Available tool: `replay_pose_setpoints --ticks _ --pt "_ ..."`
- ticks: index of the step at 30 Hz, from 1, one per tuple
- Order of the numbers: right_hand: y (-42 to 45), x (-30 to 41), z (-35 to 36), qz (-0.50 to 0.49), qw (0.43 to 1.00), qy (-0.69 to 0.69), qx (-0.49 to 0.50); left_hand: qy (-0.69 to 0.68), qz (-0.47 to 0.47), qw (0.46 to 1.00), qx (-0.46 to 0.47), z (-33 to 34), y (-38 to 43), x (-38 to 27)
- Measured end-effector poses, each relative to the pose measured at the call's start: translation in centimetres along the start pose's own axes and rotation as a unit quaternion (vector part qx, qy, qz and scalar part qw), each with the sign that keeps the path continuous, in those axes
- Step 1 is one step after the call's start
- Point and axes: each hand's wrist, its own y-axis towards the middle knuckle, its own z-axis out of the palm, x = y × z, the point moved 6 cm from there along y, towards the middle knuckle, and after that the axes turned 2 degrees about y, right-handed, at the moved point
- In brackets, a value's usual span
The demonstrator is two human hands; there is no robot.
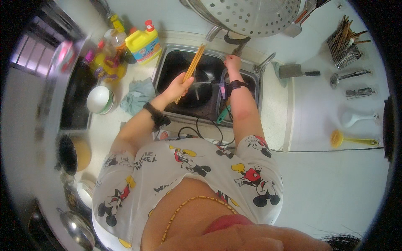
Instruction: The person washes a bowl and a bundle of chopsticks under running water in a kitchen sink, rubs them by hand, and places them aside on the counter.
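My left hand (179,87) grips a bundle of wooden chopsticks (195,62), held at a slant over the left basin of the steel double sink (166,109). Below them, a dark round pan (201,94) sits in that basin. My right hand (233,63) is curled at the sink's back edge, right beside the metal faucet base (239,49). Its fingers face away from me, so I cannot tell whether they grip the faucet. Under my right forearm, a green-handled utensil (223,114) lies in the smaller right basin.
Left of the sink are a yellow detergent jug (143,45), a teal cloth (138,95) and stacked bowls (100,99). A perforated metal steamer (251,15) overhangs the back. A cleaver (290,71), a utensil basket (340,51) and a yellow brush (353,140) hang at right.
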Motion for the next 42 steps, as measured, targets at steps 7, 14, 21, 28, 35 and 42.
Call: replay_pose_setpoints --ticks 7,14,21,28,35,42 --pt "-0.3 -0.9 0.1 -0.033 0.999 0.025 -0.009 -0.006 0.008 1.0 0.0 0.4 0.5 -0.2" --pt "-1.0 -0.9 0.1 -0.031 0.997 0.067 -0.011 -0.006 0.003 1.0 0.006 0.6 0.9 0.1" --pt "-1.6 -0.9 -0.4 -0.051 0.988 0.132 -0.055 0.005 -0.003 1.0 0.01 0.9 1.1 -0.1" --pt "-9.9 6.2 8.0 0.144 0.713 0.62 0.294 0.044 -0.003 0.999 0.009 0.3 1.5 1.3" --pt "-10.8 9.0 10.0 0.099 0.738 0.614 0.261 0.185 0.055 0.979 -0.063 -1.5 2.0 3.3" --pt "-10.1 6.7 9.5 0.209 0.831 0.512 0.053 0.495 0.124 0.846 -0.152 -0.4 0.4 1.2"
